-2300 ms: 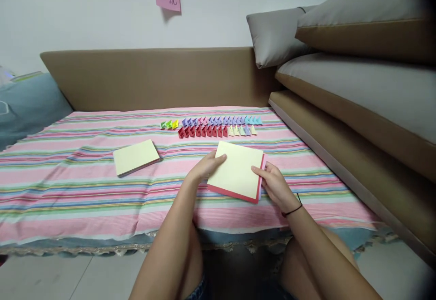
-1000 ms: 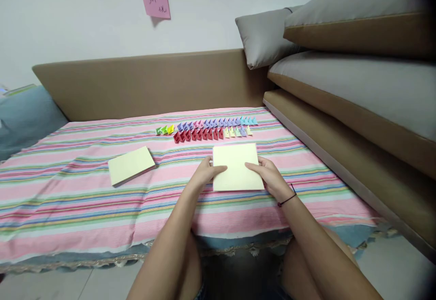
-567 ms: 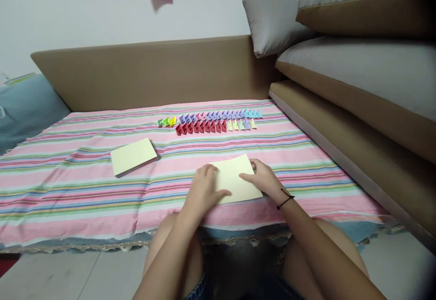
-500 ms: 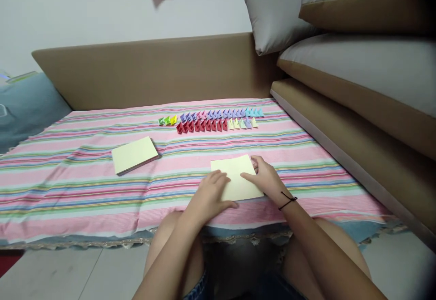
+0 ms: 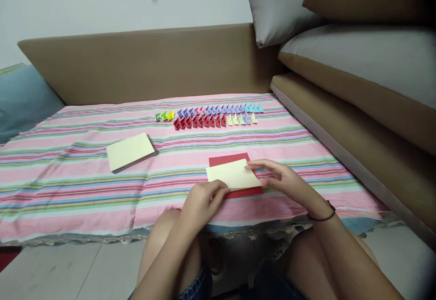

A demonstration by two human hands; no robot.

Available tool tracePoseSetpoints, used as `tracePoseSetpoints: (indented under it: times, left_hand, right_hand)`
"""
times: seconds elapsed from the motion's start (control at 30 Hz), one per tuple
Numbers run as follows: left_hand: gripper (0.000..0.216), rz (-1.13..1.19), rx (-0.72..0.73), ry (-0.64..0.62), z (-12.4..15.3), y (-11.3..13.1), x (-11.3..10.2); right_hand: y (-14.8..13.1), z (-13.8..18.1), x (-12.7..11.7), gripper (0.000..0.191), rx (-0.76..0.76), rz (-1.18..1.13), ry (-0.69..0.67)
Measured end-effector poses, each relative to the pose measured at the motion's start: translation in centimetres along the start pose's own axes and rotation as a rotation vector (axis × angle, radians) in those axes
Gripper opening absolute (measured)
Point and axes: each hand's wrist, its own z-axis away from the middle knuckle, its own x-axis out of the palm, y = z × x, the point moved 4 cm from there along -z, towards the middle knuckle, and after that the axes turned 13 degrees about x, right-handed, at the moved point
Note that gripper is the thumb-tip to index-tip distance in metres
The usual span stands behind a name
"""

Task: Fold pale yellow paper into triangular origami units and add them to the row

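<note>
A pale yellow sheet of paper (image 5: 233, 176) is lifted off a stack whose top sheet now shows red (image 5: 229, 160), near the front edge of the striped cloth. My left hand (image 5: 200, 200) pinches the yellow sheet's near left corner. My right hand (image 5: 282, 179) holds its right edge with fingers stretched toward the far corner. A second pale yellow stack (image 5: 129, 151) lies to the left. Two rows of small folded paper pieces (image 5: 209, 116) in several colours sit farther back.
A pink striped cloth (image 5: 68, 186) covers the low bed-like surface, with a tan backboard (image 5: 153, 64) behind. Tan and grey cushions (image 5: 357, 77) are stacked on the right. A blue pillow (image 5: 23, 100) lies at the left. Tiled floor shows in front.
The stack was set down closer to the front edge. Both hands then lifted the top yellow sheet, uncovering the red sheet beneath. The camera has tipped downward.
</note>
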Motion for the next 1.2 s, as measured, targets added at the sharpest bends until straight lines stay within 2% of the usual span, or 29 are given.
tracePoseSetpoints:
  times: [0.03,0.07,0.13,0.23,0.37,0.4,0.47,0.57,0.73,0.83,0.97,1.2]
  left_hand:
    - [0.023,0.017,-0.016,0.02,0.1,0.0,-0.1]
    - [0.022,0.03,-0.029,0.039,0.1,-0.1,-0.1]
    - [0.022,0.042,-0.057,0.054,0.0,-0.4,-0.1]
    - [0.02,-0.01,-0.068,0.099,0.0,-0.4,-0.4]
    - [0.027,-0.269,0.096,0.304,0.4,1.7,-0.9]
    - [0.029,-0.319,0.146,0.281,0.5,2.4,-0.5]
    - [0.032,-0.342,0.248,0.112,0.4,3.5,1.1]
    - [0.034,-0.385,0.281,-0.043,0.4,4.0,3.6]
    - [0.041,-0.473,0.222,-0.124,0.4,3.0,5.7]
    - [0.047,-0.505,0.185,-0.161,0.4,2.3,6.0]
    - [0.052,-0.537,0.19,-0.196,0.4,2.0,6.2]
    - [0.053,-0.59,0.233,-0.192,0.1,1.8,6.4]
  right_hand:
    - [-0.3,0.4,0.2,0.042,0.025,0.053,-0.032]
    - [-0.5,0.7,0.3,0.034,0.047,0.093,-0.033]
    - [-0.8,1.1,0.5,0.02,0.086,0.129,0.017]
    - [-0.5,0.8,0.9,0.022,0.125,0.115,0.068]
    - [0.7,-0.2,1.1,0.022,0.165,0.119,0.12]
    - [1.0,-0.4,1.1,0.021,0.169,0.13,0.14]
    - [1.5,-0.6,1.1,0.021,0.188,0.141,0.174]
    - [1.8,-0.4,1.1,0.023,0.24,0.176,0.247]
    - [1.9,0.2,0.8,0.022,0.323,0.262,0.333]
    - [2.8,0.2,0.3,0.019,0.357,0.217,0.355]
    - [3.9,0.0,0.2,0.025,0.419,0.17,0.343]
    - [3.9,0.3,0.2,0.023,0.544,0.121,0.342]
